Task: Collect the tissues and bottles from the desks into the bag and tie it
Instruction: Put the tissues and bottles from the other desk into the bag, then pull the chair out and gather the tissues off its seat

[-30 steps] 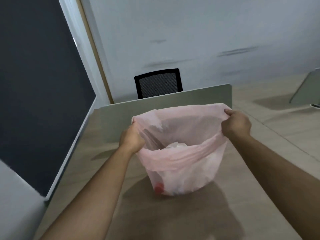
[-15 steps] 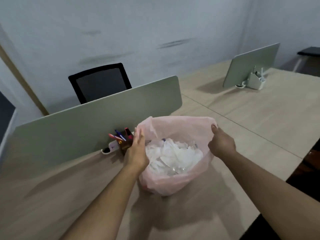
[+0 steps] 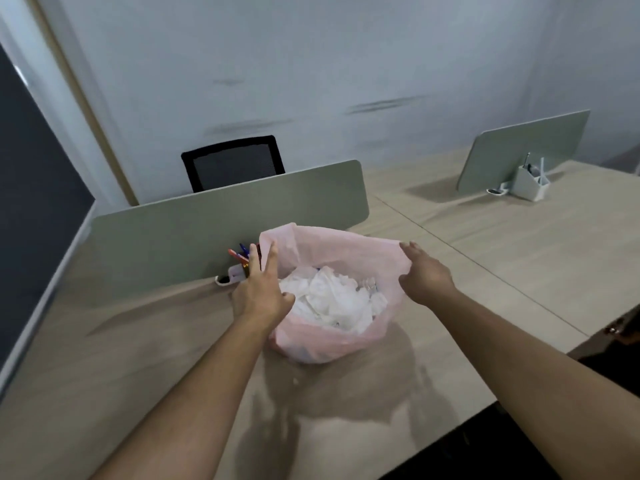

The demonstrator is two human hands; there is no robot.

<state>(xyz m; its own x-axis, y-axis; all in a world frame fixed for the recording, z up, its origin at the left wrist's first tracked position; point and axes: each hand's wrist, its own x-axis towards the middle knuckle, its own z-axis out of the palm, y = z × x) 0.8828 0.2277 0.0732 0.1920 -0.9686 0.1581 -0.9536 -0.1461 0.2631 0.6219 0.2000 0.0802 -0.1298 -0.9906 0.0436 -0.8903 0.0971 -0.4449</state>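
The pink bag [image 3: 332,251] stands upright on the desk [image 3: 145,358] between the two hands, with its base on the wood and its mouth open upward. The long axis of the mouth runs from one hand across to the other. The far wall of the bag rises higher than the near wall. Crumpled white tissues [image 3: 332,299] fill the inside and lie just below both hands' fingertips.

The left hand [image 3: 259,292] is at the bag's left rim. Its fingers are straight and spread, pointing up and away along the plastic, and the thumb is tucked toward the tissues. The right hand [image 3: 424,277] reaches to the right rim with its back up and its fingers touching the edge; I cannot tell whether they pinch the plastic.

Just beyond the left hand's fingertips, a holder of pens [image 3: 239,258] sits against a grey divider panel [image 3: 207,220], and a black chair [image 3: 232,164] stands behind that. Well beyond the right hand, another panel [image 3: 526,147] has a white holder [image 3: 530,183] at its foot.
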